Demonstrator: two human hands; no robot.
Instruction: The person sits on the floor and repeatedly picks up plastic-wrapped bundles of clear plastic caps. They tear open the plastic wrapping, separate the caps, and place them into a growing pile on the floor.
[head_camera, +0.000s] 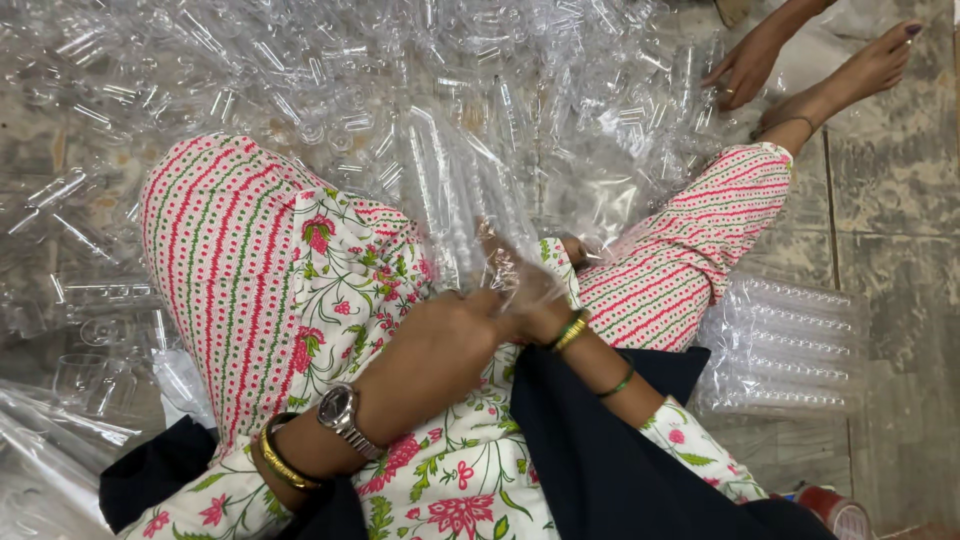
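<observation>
Stone floor lies under me, heaped with clear plastic cups (330, 110) toward its far edge. On my lap a clear plastic sleeve (470, 215) of stacked cups rests. My left hand (435, 345) grips its near end, fingers closed tight. My right hand (535, 305) pinches the same end. Packed sleeves (785, 345) lie at the floor's right side, another person's hand (745, 65) beyond.

Floor-level packing workshop: heaps of clear plastic cups (330, 90), tiled floor (900, 200)
</observation>
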